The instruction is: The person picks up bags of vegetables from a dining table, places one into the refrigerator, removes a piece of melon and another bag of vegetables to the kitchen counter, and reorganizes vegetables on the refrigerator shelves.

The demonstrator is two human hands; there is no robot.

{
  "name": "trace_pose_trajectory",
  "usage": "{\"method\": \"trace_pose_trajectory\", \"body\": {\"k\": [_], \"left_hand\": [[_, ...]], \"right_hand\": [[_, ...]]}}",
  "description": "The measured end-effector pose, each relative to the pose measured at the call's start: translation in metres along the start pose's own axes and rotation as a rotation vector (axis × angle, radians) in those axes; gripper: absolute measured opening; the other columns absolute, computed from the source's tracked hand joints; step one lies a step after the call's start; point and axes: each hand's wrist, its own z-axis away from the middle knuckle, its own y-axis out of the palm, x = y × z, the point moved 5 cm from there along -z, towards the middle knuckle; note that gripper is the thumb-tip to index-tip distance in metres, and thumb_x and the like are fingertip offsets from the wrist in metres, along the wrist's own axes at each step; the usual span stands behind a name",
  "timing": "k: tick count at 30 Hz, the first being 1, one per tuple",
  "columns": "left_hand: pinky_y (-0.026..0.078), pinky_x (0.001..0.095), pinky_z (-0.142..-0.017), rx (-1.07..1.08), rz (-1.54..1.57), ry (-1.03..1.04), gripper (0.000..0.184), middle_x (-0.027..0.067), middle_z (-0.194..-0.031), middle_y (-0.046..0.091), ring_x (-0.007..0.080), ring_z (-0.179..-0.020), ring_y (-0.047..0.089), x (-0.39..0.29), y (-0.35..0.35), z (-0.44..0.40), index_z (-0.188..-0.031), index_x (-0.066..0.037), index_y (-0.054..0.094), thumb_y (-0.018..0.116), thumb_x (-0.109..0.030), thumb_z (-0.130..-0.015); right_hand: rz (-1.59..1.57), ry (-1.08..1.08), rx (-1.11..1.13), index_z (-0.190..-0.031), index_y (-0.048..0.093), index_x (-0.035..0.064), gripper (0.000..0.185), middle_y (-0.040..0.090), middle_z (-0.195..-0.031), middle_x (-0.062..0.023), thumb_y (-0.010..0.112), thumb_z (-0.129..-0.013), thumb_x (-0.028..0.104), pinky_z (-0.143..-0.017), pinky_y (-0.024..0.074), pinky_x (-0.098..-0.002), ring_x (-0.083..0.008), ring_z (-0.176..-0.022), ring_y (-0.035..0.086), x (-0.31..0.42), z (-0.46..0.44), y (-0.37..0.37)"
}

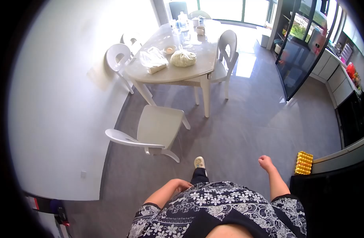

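My left hand (181, 185) hangs beside my patterned shirt (225, 198), near my waist; its fingers are partly hidden and what they do is unclear. Out to the right, over the grey floor, my right hand (264, 162) is closed, with nothing visible in it. Ahead stands a pale dining table (174, 75). On its near part lie a white plastic bag (153, 58), a tied clear bag with pale contents (183, 59) and a small bowl (169, 49). A mug (200, 30) and bottles (183, 20) stand farther back.
A white chair (159, 125) stands near me on the left, another (226, 55) right of the table. A dark glass door (299, 59) borders the kitchen. Yellow egg trays (304, 163) are low on the right. My shoe (199, 162) is on the floor.
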Motion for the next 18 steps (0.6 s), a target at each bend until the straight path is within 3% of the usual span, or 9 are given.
{"method": "trace_pose_trajectory", "body": {"k": [2,3,4,5,7,9,11,13,18], "left_hand": [[0.042,0.0454,-0.079,-0.075,0.012,0.009,0.065,0.0071,-0.128,0.045,0.0268,-0.106,0.050,-0.002,0.009,0.041,-0.134,-0.031,0.030,0.049,-0.058,-0.078],[0.042,0.0454,-0.079,-0.060,-0.006,0.044,0.065,0.0071,-0.128,0.045,0.0268,-0.106,0.050,-0.049,-0.060,0.057,-0.134,-0.031,0.030,0.049,-0.058,-0.078],[0.043,0.0376,-0.074,-0.261,-0.099,0.085,0.067,0.0043,-0.109,0.053,0.0201,-0.090,0.054,-0.076,-0.118,0.105,-0.134,-0.027,0.030,0.051,-0.057,-0.078],[0.045,0.0298,-0.069,-0.403,-0.169,0.117,0.069,0.0016,-0.090,0.061,0.0133,-0.074,0.058,-0.089,-0.142,0.127,-0.134,-0.023,0.031,0.053,-0.055,-0.077],[0.047,0.0329,-0.070,-0.421,-0.114,0.173,0.071,0.0085,-0.093,0.061,0.0178,-0.080,0.060,-0.088,-0.194,0.118,-0.132,-0.015,0.034,0.050,-0.059,-0.078],[0.049,0.0287,-0.066,-0.518,-0.007,0.362,0.054,0.0079,-0.086,0.060,0.0156,-0.073,0.059,-0.110,-0.234,0.150,-0.120,-0.005,0.047,0.054,-0.045,-0.083],[0.049,0.0287,-0.067,-0.681,0.065,0.536,0.045,0.0056,-0.082,0.059,0.0141,-0.074,0.057,-0.133,-0.275,0.189,-0.109,-0.001,0.054,0.053,-0.038,-0.085],[0.047,0.0273,-0.069,-0.854,0.192,0.626,0.037,0.0055,-0.083,0.059,0.0131,-0.073,0.056,-0.156,-0.302,0.230,-0.106,-0.001,0.056,0.053,-0.032,-0.086],[0.045,0.0253,-0.067,-1.240,0.332,0.913,0.030,0.0035,-0.085,0.061,0.0110,-0.075,0.057,-0.198,-0.396,0.299,-0.105,-0.002,0.057,0.055,-0.023,-0.084]], "right_hand": [[-0.134,-0.047,-0.060,-0.086,0.064,0.0039,0.022,0.064,-0.086,-0.0157,0.055,-0.073,0.020,-0.073,0.0483,-0.0353,-0.0257,-0.082,0.062,0.010,0.013,0.014],[-0.186,0.039,-0.042,-0.085,0.064,0.0039,0.022,0.064,-0.086,-0.0158,0.055,-0.072,0.019,-0.072,0.0482,-0.0356,-0.0269,-0.082,0.061,0.040,-0.041,0.000],[-0.296,0.067,-0.027,-0.085,0.064,0.0039,0.021,0.064,-0.085,-0.0159,0.055,-0.072,0.018,-0.072,0.0481,-0.0359,-0.0280,-0.083,0.061,0.072,-0.078,0.012],[-0.193,-0.028,0.013,-0.086,0.061,0.0046,0.016,0.058,-0.065,-0.0045,0.055,-0.076,0.015,-0.046,0.0440,-0.0284,-0.0134,-0.054,0.054,0.059,-0.099,0.036],[0.008,0.078,0.138,-0.085,0.063,0.0052,0.017,0.062,-0.070,-0.0081,0.056,-0.076,0.017,-0.051,0.0477,-0.0321,-0.0156,-0.057,0.057,0.032,-0.091,0.073],[0.133,0.160,0.370,-0.088,0.066,0.0072,0.030,0.064,-0.089,-0.0148,0.059,-0.069,0.029,-0.076,0.0480,-0.0358,-0.0278,-0.087,0.060,0.053,-0.050,0.074],[0.227,0.090,0.344,-0.088,0.066,0.0065,0.031,0.064,-0.086,-0.0147,0.060,-0.068,0.030,-0.074,0.0486,-0.0339,-0.0250,-0.081,0.062,0.027,-0.052,0.090],[0.237,-0.008,0.257,-0.078,0.065,0.0041,0.023,0.064,-0.076,-0.0148,0.059,-0.070,0.024,-0.062,0.0503,-0.0352,-0.0228,-0.067,0.063,-0.107,-0.087,0.175],[0.202,0.246,0.434,-0.075,0.063,0.0035,0.019,0.063,-0.071,-0.0141,0.057,-0.071,0.021,-0.056,0.0493,-0.0356,-0.0225,-0.061,0.062,-0.061,-0.101,0.090]]}}
